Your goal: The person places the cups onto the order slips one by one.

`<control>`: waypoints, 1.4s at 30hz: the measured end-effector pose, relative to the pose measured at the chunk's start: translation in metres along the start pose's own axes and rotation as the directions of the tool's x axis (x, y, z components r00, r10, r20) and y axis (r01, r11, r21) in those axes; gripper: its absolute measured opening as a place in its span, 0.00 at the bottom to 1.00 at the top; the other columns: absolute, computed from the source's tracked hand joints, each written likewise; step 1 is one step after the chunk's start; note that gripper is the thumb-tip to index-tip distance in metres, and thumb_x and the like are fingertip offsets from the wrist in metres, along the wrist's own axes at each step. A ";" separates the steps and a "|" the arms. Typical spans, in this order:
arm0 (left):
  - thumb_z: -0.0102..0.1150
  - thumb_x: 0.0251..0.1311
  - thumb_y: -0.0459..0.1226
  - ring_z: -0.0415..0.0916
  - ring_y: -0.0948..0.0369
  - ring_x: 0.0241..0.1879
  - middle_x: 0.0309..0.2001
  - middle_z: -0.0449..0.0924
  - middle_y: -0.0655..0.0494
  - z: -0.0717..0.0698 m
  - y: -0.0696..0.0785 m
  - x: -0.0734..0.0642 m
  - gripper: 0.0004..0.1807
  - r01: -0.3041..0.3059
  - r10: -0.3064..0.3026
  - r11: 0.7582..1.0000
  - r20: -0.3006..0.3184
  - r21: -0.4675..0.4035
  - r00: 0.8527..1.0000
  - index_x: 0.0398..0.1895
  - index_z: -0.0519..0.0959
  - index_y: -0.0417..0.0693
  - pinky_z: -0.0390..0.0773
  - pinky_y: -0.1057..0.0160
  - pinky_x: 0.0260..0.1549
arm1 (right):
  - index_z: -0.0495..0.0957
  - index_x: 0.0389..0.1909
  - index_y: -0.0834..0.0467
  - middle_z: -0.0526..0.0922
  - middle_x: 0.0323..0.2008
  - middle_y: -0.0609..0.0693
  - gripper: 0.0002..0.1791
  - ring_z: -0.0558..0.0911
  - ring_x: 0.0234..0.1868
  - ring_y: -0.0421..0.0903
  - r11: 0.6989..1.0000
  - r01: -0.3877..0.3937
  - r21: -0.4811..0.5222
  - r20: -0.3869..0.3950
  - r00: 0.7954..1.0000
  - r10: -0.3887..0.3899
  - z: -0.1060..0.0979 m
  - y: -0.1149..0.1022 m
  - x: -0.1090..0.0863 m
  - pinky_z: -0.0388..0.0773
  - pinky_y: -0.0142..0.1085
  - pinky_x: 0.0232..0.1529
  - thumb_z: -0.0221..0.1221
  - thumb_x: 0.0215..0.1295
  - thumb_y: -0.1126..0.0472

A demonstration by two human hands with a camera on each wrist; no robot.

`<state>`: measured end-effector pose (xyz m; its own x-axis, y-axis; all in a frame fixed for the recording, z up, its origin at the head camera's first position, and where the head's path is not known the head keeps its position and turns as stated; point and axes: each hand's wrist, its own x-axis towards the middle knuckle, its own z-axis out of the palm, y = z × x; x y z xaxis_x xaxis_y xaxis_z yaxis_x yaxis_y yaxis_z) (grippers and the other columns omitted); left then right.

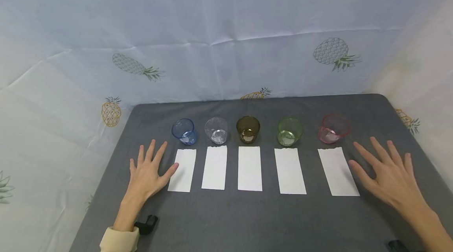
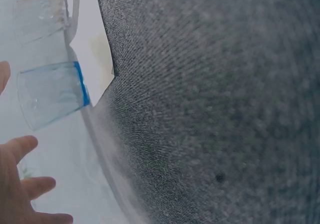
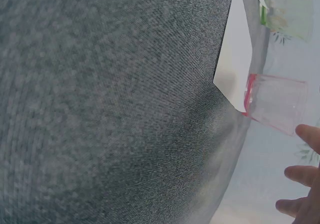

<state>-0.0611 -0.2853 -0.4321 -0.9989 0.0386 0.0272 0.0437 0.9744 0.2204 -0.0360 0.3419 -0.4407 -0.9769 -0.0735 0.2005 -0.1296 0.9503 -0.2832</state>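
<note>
My left hand (image 1: 146,175) is spread over the table's left side, its thumb tip overlapping the edge of the leftmost white paper strip (image 1: 182,170). Beyond that strip stands a blue glass (image 1: 184,131), also seen in the left wrist view. To the right, my right hand (image 1: 393,175) has its fingers spread, near the rightmost paper strip (image 1: 338,171) and a pink glass (image 1: 334,128). Between these lie a clear glass (image 1: 216,130), a brown glass (image 1: 248,129) and a green glass (image 1: 289,131) in the same row. Both hands hold nothing.
In front of the middle glasses lie three more paper strips, one of them the centre strip (image 1: 249,168). All rest on a grey cloth-covered table (image 1: 233,224). A white curtain printed with pineapples (image 1: 247,16) hangs behind the table's far edge.
</note>
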 end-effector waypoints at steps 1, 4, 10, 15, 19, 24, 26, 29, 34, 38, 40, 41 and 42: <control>0.55 0.64 0.66 0.43 0.27 0.78 0.81 0.48 0.37 0.000 0.000 0.000 0.47 0.000 0.000 1.000 -0.002 0.000 1.000 0.81 0.57 0.57 0.48 0.14 0.62 | 0.64 0.77 0.48 0.57 0.77 0.70 0.36 0.46 0.78 0.78 1.000 0.001 0.000 -0.003 1.000 -0.001 0.000 0.000 0.000 0.30 0.81 0.69 0.56 0.72 0.42; 0.55 0.64 0.66 0.43 0.27 0.78 0.81 0.48 0.37 0.000 0.000 0.000 0.47 0.000 0.000 1.000 -0.005 -0.003 1.000 0.81 0.57 0.57 0.48 0.14 0.62 | 0.65 0.77 0.48 0.58 0.77 0.70 0.35 0.47 0.78 0.78 1.000 0.002 -0.002 -0.012 1.000 -0.003 0.000 0.000 0.000 0.31 0.81 0.69 0.57 0.72 0.42; 0.55 0.64 0.66 0.43 0.27 0.78 0.81 0.48 0.36 -0.001 0.001 0.000 0.47 0.000 0.000 1.000 -0.003 -0.007 1.000 0.81 0.57 0.57 0.48 0.14 0.62 | 0.65 0.77 0.47 0.59 0.77 0.70 0.35 0.48 0.78 0.78 1.000 0.006 -0.002 -0.021 1.000 -0.006 0.002 0.002 -0.002 0.32 0.81 0.68 0.58 0.71 0.42; 0.56 0.64 0.65 0.43 0.27 0.78 0.81 0.48 0.36 -0.002 0.001 -0.002 0.47 0.003 -0.003 1.000 -0.002 -0.010 1.000 0.81 0.56 0.57 0.49 0.15 0.63 | 0.65 0.77 0.47 0.58 0.77 0.70 0.35 0.47 0.78 0.78 1.000 0.003 0.031 -0.011 1.000 -0.002 0.001 0.003 -0.006 0.31 0.80 0.70 0.58 0.71 0.43; 0.56 0.63 0.66 0.43 0.27 0.78 0.81 0.48 0.35 -0.003 0.003 -0.002 0.48 0.007 -0.007 1.000 0.002 -0.018 1.000 0.81 0.56 0.57 0.49 0.15 0.63 | 0.67 0.75 0.49 0.59 0.77 0.70 0.34 0.48 0.79 0.77 0.999 -0.003 0.044 -0.024 1.000 0.004 0.002 0.004 -0.006 0.32 0.78 0.71 0.59 0.71 0.44; 0.57 0.63 0.65 0.45 0.28 0.78 0.81 0.49 0.36 -0.004 0.005 -0.003 0.48 0.012 -0.012 0.999 -0.005 -0.031 1.000 0.81 0.56 0.56 0.50 0.17 0.65 | 0.69 0.74 0.49 0.63 0.74 0.71 0.34 0.55 0.76 0.76 1.000 -0.001 0.025 -0.052 0.999 0.003 0.006 0.004 -0.006 0.49 0.81 0.64 0.60 0.70 0.43; 0.58 0.63 0.64 0.45 0.29 0.78 0.81 0.49 0.36 -0.004 0.006 -0.004 0.48 0.009 -0.010 0.999 -0.017 -0.048 1.000 0.81 0.57 0.56 0.50 0.18 0.65 | 0.69 0.74 0.49 0.64 0.73 0.71 0.34 0.59 0.73 0.77 1.000 -0.011 0.021 -0.048 0.999 0.012 0.006 0.005 -0.006 0.56 0.80 0.56 0.60 0.70 0.43; 0.61 0.62 0.62 0.47 0.30 0.78 0.80 0.50 0.36 -0.003 0.009 -0.004 0.48 -0.007 0.003 0.996 -0.048 -0.086 0.999 0.80 0.58 0.54 0.52 0.19 0.66 | 0.68 0.74 0.49 0.65 0.72 0.71 0.35 0.63 0.67 0.80 0.999 -0.036 0.028 -0.016 0.999 0.036 0.007 0.006 -0.006 0.60 0.79 0.45 0.61 0.69 0.43; 0.64 0.61 0.57 0.49 0.30 0.78 0.80 0.52 0.35 -0.005 0.019 -0.001 0.47 -0.051 0.036 0.987 -0.097 -0.155 0.995 0.81 0.58 0.53 0.55 0.20 0.65 | 0.66 0.76 0.49 0.66 0.69 0.72 0.36 0.66 0.61 0.81 0.994 -0.085 0.073 0.061 0.995 0.080 0.008 0.008 -0.007 0.60 0.80 0.42 0.61 0.70 0.43; 0.66 0.61 0.55 0.49 0.33 0.78 0.80 0.52 0.37 -0.009 0.030 0.003 0.48 -0.090 0.064 0.973 -0.129 -0.211 0.990 0.81 0.57 0.55 0.57 0.20 0.64 | 0.66 0.76 0.51 0.68 0.66 0.72 0.37 0.67 0.59 0.79 0.987 -0.096 0.126 0.085 0.993 0.086 0.009 0.010 -0.007 0.61 0.81 0.38 0.63 0.69 0.45; 0.66 0.61 0.54 0.49 0.34 0.78 0.80 0.51 0.38 -0.012 0.037 0.006 0.48 -0.111 0.079 0.965 -0.141 -0.239 0.987 0.81 0.56 0.55 0.59 0.20 0.63 | 0.66 0.76 0.51 0.69 0.64 0.72 0.38 0.68 0.59 0.77 0.985 -0.091 0.148 0.086 0.993 0.079 0.009 0.012 -0.007 0.62 0.79 0.38 0.64 0.68 0.46; 0.66 0.61 0.54 0.49 0.35 0.79 0.81 0.51 0.39 -0.014 0.040 0.007 0.48 -0.117 0.083 0.960 -0.140 -0.254 0.987 0.82 0.56 0.56 0.60 0.20 0.62 | 0.67 0.75 0.51 0.71 0.63 0.71 0.38 0.70 0.58 0.75 0.983 -0.081 0.162 0.076 0.995 0.070 0.009 0.013 -0.007 0.64 0.77 0.37 0.65 0.67 0.47; 0.66 0.62 0.54 0.49 0.36 0.79 0.81 0.51 0.40 -0.015 0.044 0.008 0.48 -0.123 0.088 0.956 -0.139 -0.267 0.986 0.82 0.55 0.56 0.60 0.20 0.62 | 0.68 0.75 0.51 0.72 0.61 0.70 0.38 0.71 0.57 0.71 0.982 -0.072 0.177 0.064 0.996 0.062 0.010 0.014 -0.007 0.65 0.75 0.37 0.67 0.66 0.48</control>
<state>-0.0674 -0.2456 -0.4073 -0.9789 0.0927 0.1819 0.1691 0.8676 0.4676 -0.0330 0.3524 -0.4552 -0.9920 -0.0337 0.1220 -0.0864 0.8846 -0.4582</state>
